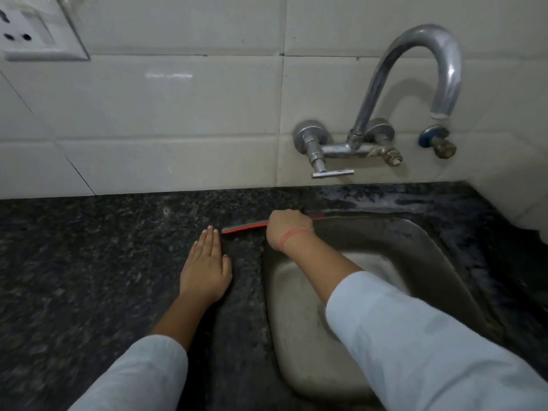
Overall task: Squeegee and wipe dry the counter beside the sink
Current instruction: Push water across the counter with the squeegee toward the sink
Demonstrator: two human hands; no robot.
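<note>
My right hand [289, 229] is closed around a squeegee [246, 227] with a red-edged blade. The blade lies across the dark speckled granite counter [89, 262] at the back left corner of the steel sink [299, 307]; its right end pokes out past my fist along the sink's back rim. My left hand [206, 269] rests flat on the counter, fingers together, just left of the blade's left tip and not touching it. Both forearms wear pale sleeves. A red thread circles my right wrist.
A chrome wall tap [412, 93] arches over the sink from the white tiled wall [178, 114]. A small valve [439, 142] sits to its right. A white socket plate [32, 31] is at the top left. A wet streak shines on the counter behind the sink.
</note>
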